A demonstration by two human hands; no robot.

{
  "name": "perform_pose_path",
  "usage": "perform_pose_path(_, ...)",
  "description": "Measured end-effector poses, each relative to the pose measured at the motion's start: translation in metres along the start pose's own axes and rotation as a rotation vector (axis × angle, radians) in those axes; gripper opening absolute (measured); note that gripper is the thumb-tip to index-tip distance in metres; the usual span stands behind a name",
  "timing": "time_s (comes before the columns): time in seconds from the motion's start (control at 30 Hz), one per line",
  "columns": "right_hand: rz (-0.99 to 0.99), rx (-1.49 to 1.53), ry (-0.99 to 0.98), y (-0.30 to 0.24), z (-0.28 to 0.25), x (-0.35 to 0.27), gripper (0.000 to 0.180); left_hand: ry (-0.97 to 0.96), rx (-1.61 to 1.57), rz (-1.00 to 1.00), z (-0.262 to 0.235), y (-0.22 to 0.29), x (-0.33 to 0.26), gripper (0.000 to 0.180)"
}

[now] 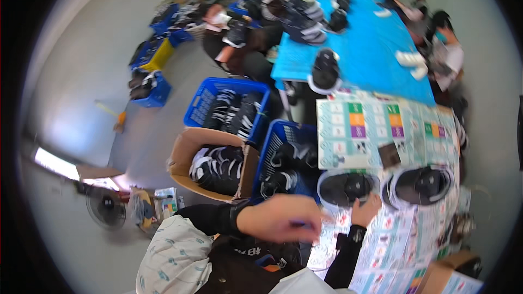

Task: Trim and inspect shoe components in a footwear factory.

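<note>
Low in the frame, the left hand (280, 219) hovers blurred over the near edge of the worktop (403, 239), fingers curled loosely; whether it holds anything I cannot tell. The right hand (366, 208) sits just right of it, fingertips touching the rim of a black shoe with a white sole (346, 187) — not visibly clamped round it. A second black shoe (424, 185) lies just beside the first, to its right, both on printed paper sheets (359, 130) covering the worktop. A small dark card (389, 155) rests above them. Left of the worktop stand a blue crate (272, 152) and a cardboard box (188, 152), both filled with black shoes; another blue crate (204, 100) sits above. Further up, other people sit round a blue table (376, 49).
</note>
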State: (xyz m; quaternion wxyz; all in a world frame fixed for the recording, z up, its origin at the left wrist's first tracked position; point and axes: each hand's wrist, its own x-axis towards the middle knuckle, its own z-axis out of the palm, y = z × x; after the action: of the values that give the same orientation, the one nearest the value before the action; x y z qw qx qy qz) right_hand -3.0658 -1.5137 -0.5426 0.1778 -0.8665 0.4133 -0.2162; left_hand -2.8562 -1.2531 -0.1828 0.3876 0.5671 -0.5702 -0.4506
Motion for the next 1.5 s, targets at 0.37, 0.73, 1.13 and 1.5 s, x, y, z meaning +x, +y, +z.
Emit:
perform_pose_path(0.37,-0.077,0.138,-0.008,-0.057,-0.018,0.044,0.032,0.504,-0.797,0.887,-0.037,0.040,-0.081,0.029)
perform_pose_path(0.73,0.201,-0.097,-0.289,0.000,0.034,0.041,0.054,0.368,0.433,-0.208,-0.023,-0.043,-0.055,0.082)
perform_pose_path(1.13,0.109,0.441,0.022,-0.097,-0.122,0.002,0.032,0.307,0.432,0.287,-0.019,-0.073,-0.058,0.095)
perform_pose_path(1.5,0.433,1.577,-0.209,-0.214,-0.162,-0.091,0.042,0.091,-0.155,-0.135,-0.031,-0.151,-0.036,0.094)
